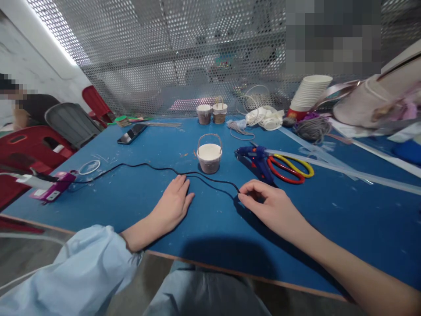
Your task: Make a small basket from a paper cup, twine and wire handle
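Observation:
A thin black cord (151,166) runs across the blue table from the purple power strip (52,188) to my right hand (271,206). Thumb and forefinger of that hand pinch the cord. My left hand (173,202) lies flat on the tabletop, fingers stretched out and the fingertips at the cord. Just beyond the cord, between my hands, stands a small cup basket (209,163) with a white rim and a thin arched handle. A blue hot glue gun (259,162) lies beyond my right hand, beside scissors (304,179) with red and yellow handles.
Two similar small cups (204,115) stand at the back by the perforated metal screen (184,52). A phone (132,133) lies at left. Stacked paper cups (309,94), grey yarn (312,129) and clear strips fill the right side. A person sits far left near red chairs (31,147).

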Tool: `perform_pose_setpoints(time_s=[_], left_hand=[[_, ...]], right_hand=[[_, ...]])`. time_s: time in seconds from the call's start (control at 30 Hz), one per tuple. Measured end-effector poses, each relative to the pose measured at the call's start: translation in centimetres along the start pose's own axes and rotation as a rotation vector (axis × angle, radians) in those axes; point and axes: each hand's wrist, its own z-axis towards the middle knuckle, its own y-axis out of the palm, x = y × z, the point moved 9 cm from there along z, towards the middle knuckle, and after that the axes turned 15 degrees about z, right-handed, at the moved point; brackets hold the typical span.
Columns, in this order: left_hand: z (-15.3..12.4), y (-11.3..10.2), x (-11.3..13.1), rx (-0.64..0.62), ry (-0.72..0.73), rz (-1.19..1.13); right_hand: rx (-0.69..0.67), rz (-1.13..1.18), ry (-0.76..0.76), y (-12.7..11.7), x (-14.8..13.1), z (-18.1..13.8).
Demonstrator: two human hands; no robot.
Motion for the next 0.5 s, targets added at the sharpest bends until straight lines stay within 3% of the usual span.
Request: perform_pose_setpoints(time_s=[0.2,0.37,0.43,0.5], left_hand=[[-1.0,-0.1,6.2,-0.249,0.211,-0.042],[-1.8,-1.4,11.7,-0.209,0.483,-0.097],[-1.8,-1.4,12.0,-0.180,0.534,-0.088],[-1.0,-0.8,10.1,-0.178,0.497,-0.042]], right_hand=[[0.000,-0.003,-0.045,0.0,-0.3,0.0],[0.015,0.007,-0.074,-0.3,-0.5,0.0],[0.018,0.012,-0.087,-0.5,-0.8,-0.1],[0.024,0.016,-0.100,-0.7,-1.2,-0.3]])
